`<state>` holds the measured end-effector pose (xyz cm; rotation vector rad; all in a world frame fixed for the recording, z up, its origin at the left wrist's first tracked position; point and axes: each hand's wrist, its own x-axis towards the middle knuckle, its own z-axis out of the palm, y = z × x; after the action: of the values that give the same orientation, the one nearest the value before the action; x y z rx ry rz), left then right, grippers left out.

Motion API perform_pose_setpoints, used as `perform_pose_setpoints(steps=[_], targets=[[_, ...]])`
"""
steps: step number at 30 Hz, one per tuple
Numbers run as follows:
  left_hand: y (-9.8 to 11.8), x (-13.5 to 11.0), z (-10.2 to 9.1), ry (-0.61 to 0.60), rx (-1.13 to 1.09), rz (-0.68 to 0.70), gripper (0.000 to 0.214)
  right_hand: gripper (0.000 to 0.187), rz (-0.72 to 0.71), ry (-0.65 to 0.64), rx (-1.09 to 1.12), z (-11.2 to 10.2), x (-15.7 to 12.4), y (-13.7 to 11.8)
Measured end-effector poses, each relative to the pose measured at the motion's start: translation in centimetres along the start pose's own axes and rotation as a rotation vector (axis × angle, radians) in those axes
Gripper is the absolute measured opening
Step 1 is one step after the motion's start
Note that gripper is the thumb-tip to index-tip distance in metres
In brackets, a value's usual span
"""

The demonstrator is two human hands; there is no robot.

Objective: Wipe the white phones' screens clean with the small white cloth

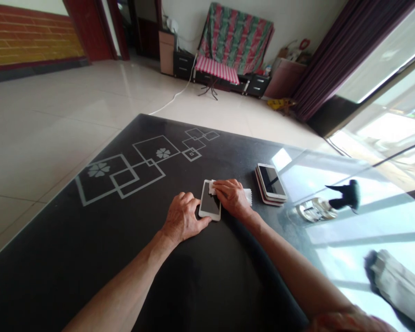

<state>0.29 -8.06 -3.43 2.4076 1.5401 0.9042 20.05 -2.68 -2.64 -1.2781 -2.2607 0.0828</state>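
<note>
A white phone with a dark screen (210, 202) lies flat on the black glass table (90, 249). My left hand (181, 217) rests beside its left edge, fingers curled, thumb against the phone's lower corner, steadying it. My right hand (232, 196) presses a small white cloth (248, 195) onto the top right of the phone; the fingers are closed over the cloth, which sticks out to the right of the hand.
A stack of phones (270, 184) lies to the right. Farther right are a shiny round metal object (313, 210) and a dark item (347, 196). A grey bundle (397, 283) sits at the right edge. Tiled floor and furniture lie beyond the table.
</note>
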Motion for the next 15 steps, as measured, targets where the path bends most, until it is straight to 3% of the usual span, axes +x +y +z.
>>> perform_pose_setpoints(steps=[5,15], targets=[[-0.1,0.1,0.1,0.009,0.0,0.002,0.033,0.02,0.041,0.039,-0.047,0.9,0.9,-0.8],[0.1,0.1,-0.1,0.009,0.017,0.001,0.029,0.021,-0.02,-0.055,0.042,-0.9,-3.9,-4.7]])
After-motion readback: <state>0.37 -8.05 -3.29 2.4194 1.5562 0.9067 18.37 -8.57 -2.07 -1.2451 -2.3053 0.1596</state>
